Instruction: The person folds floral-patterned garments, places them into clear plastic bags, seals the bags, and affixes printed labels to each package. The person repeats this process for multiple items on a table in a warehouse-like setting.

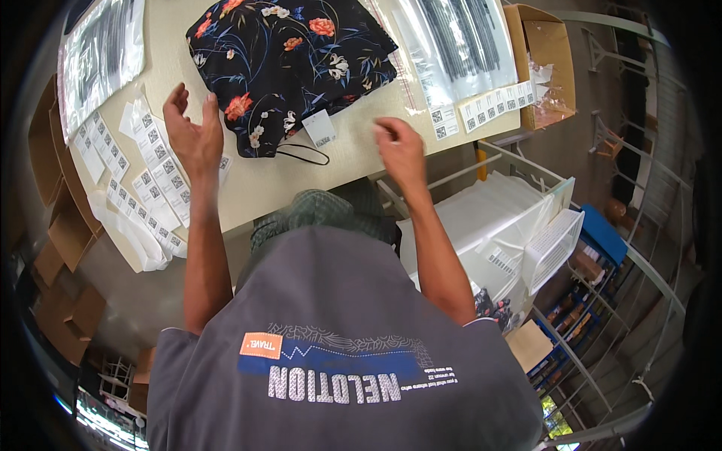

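A black garment with a floral print (282,67) lies spread on the pale table (350,166) before me. A white tag (320,129) with a printed code rests at its near edge, and a thin black strap loop (304,153) sticks out beside it. My left hand (194,132) is raised at the garment's left side, fingers apart, with nothing in it. To the right of the tag, my right hand (399,149) hovers near the table's front edge. Its fingers are curled and slightly blurred; whether they pinch something small is not visible.
Sheets of code labels (161,152) cover the table's left side. Clear plastic bags (457,45) lie at the right, with a label strip (496,105) in front. An open cardboard box (550,67) adjoins the right edge. A plastic-lined cart (485,214) stands below, carrying a white basket (553,251).
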`<state>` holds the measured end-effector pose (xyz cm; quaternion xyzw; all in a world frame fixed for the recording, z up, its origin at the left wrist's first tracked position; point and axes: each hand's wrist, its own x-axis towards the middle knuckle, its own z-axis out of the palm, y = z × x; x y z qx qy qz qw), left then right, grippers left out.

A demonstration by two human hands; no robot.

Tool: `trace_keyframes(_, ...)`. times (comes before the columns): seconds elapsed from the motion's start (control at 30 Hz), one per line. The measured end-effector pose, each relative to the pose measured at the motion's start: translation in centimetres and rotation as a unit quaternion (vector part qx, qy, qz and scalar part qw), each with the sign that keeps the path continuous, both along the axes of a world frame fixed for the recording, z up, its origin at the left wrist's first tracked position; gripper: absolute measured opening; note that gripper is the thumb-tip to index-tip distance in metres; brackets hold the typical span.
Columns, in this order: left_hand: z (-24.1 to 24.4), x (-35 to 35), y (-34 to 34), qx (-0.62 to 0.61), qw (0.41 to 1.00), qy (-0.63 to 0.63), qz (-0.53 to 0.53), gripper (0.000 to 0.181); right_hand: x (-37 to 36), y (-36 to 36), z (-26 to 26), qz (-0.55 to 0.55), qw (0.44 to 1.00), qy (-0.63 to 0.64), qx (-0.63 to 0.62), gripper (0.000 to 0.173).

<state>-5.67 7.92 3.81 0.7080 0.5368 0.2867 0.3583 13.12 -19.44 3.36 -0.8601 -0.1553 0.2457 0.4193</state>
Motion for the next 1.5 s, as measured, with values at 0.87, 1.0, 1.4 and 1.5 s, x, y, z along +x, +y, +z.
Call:
trace_keyframes(0.87, -0.5, 4.1, -6.5, 0.221, 0.931, 0.060, -0.283, 0.022, 1.5, 10.4, 9.1, 0.412, 0.864, -0.257, -0.131, 0.015)
trace_keyframes(1.0, -0.4, 3.9, -7.5, 0.212, 0.944, 0.018, -0.252, 0.017, 3.8, 17.5, 11.5, 0.601, 0.703, -0.361, -0.121, 0.023)
trace_keyframes(1.4, -0.5, 1.7, -10.1, 0.110, 0.986, -0.047, 0.118, 0.050, 7.1, 17.4, 4.7, 0.501, 0.782, -0.355, 0.107, 0.038)
trace_keyframes(1.5, -2.0, 1.5, -9.3, -0.057, 0.986, -0.058, 0.146, 0.060, 10.5, 14.6, 2.0, 0.312, 0.865, -0.389, 0.067, 0.047)
